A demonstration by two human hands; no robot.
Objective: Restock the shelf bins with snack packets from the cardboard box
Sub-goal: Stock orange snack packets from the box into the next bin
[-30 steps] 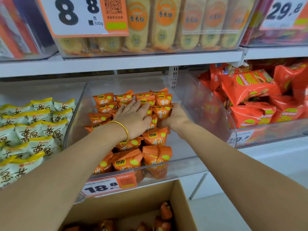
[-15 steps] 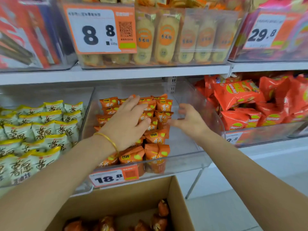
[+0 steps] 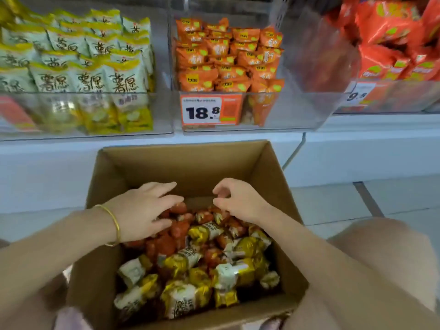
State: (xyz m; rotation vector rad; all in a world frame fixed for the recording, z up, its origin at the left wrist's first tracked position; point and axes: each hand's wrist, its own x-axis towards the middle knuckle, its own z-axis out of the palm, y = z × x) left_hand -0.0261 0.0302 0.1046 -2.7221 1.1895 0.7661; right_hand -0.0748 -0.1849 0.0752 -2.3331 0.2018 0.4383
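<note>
Orange-red foil is the story here: the orange-red snack packets (image 3: 178, 231) are lying heaped at the far end of the cardboard box (image 3: 133, 167), while gold-and-white packets (image 3: 183, 260) are crowding the near end. The left hand (image 3: 142, 210), with a gold bangle (image 3: 114, 222) at the wrist, is resting right on top of that orange heap. Its fingers are spread and fairly straight, touching the packets but gripping none. The right hand (image 3: 240, 201) is hovering just to the right, over the far edge of the same pile, with its fingers loosely curled and nothing visibly in them. Whether its fingertips are touching a packet, I cannot tell.

I'm reading these packets as light, puffy and crinkly, with slick film that may be sliding about under the fingers. The contents are probably brittle, so a hard squeeze looks unwise. A loose two-handed scoop under a cluster seems the best hold, or a pinch on a crimped end seal for a single packet.

Beyond the box on the shelf, the clear middle bin (image 3: 309, 101) with the 18.8 price tag (image 3: 202, 110) is showing matching orange packets stacked along its left side, and that looks like where these are going
</note>
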